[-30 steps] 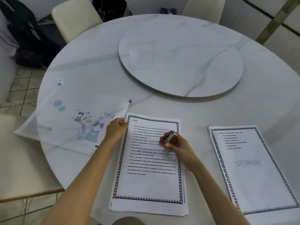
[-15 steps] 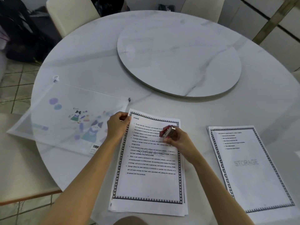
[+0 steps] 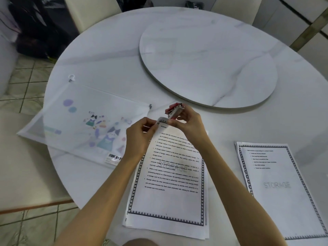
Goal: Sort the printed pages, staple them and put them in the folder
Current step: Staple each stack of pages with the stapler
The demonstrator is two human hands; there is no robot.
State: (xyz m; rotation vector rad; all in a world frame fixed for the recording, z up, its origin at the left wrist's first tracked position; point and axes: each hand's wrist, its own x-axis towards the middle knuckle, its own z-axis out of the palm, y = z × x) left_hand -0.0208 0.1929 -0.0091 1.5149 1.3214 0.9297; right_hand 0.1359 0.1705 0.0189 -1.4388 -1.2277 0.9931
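Observation:
A stack of printed pages (image 3: 170, 189) with a patterned border lies on the white round table (image 3: 110, 55) in front of me. My left hand (image 3: 140, 137) pinches the stack's top left corner and lifts it off the table. My right hand (image 3: 184, 123) grips a small red and silver stapler (image 3: 174, 110) at that raised corner. A second stack of pages (image 3: 278, 189) marked STORAGE lies flat to the right. The translucent zip folder (image 3: 85, 126) with cartoon prints lies to the left, partly over the table's edge.
A round marble turntable (image 3: 209, 57) fills the table's middle. Cream chairs (image 3: 92, 13) stand behind the table, and a dark bag (image 3: 35, 32) sits on the tiled floor at far left. A cream seat (image 3: 26, 166) is at my left.
My left hand has lifted the stack's top left corner off the table. My right hand has carried the stapler from the page's middle up to that corner.

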